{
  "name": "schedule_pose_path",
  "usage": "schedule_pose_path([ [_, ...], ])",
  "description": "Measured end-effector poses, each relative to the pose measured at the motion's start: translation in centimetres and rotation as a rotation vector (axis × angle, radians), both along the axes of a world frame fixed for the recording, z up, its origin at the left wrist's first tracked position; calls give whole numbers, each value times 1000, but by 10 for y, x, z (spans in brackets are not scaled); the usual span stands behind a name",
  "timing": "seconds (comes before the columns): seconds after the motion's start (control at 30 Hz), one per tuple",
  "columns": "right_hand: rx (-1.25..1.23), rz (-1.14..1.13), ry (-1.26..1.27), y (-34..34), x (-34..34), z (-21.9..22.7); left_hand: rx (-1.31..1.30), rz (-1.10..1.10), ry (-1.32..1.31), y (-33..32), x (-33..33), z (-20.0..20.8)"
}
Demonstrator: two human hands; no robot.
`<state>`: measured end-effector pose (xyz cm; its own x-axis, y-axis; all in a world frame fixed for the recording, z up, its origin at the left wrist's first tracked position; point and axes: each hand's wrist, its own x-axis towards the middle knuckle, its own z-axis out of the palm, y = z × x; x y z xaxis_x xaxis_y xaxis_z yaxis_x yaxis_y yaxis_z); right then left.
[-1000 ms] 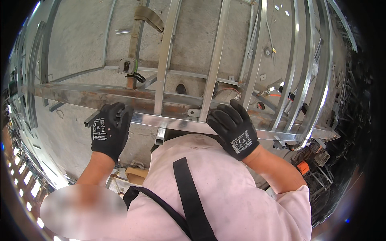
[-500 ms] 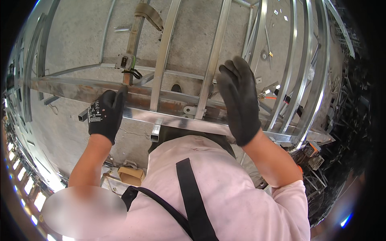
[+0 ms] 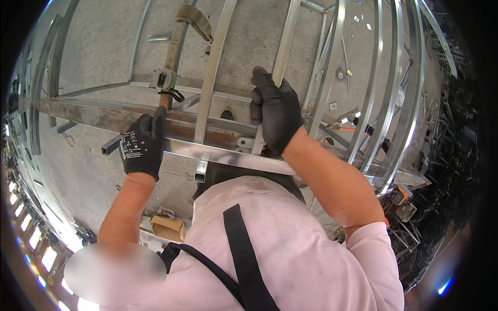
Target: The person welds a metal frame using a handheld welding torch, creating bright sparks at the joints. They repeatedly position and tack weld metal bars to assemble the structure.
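My right hand (image 3: pixel 279 111), in a black glove, closes round a shiny square metal tube (image 3: pixel 287 44) that runs away from me across a metal frame. Its fingers bend over the tube's left side. My left hand (image 3: pixel 141 145), also gloved in black, rests curled over the near metal rail (image 3: pixel 223 155), one finger stretched toward a brown bar (image 3: pixel 165 99); its other fingertips are partly hidden. A small grey-cased device (image 3: pixel 163 79) with a green edge and a black loop sits on that bar. Between my hands, a flat metal plate with a hole (image 3: pixel 244 142) lies against the rail.
Parallel metal tubes (image 3: pixel 374 83) cross the frame on the right. A khaki strap (image 3: pixel 193 19) loops over the bar at the far side. Small square plates (image 3: pixel 333 106) lie on the concrete floor. A cardboard box (image 3: pixel 168 228) stands at near left, and dark scrap (image 3: pixel 446 155) piles up at right.
My right hand has moved left and closed round the metal tube; before, it was raised with its fingers stretched. My left hand has shifted slightly to the right along the rail.
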<state>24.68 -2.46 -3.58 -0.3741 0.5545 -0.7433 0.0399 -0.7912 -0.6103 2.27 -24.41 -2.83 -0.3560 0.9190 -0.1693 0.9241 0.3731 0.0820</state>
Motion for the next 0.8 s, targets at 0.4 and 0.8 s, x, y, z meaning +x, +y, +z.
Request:
schedule_pose_path([
  [0.4, 12, -10, 41, -2, 0, -3, 29, -33, 46, 0, 2, 0],
  [0.8, -62, -17, 57, 2, 5, 1, 30, -60, 58, 1, 1, 1],
])
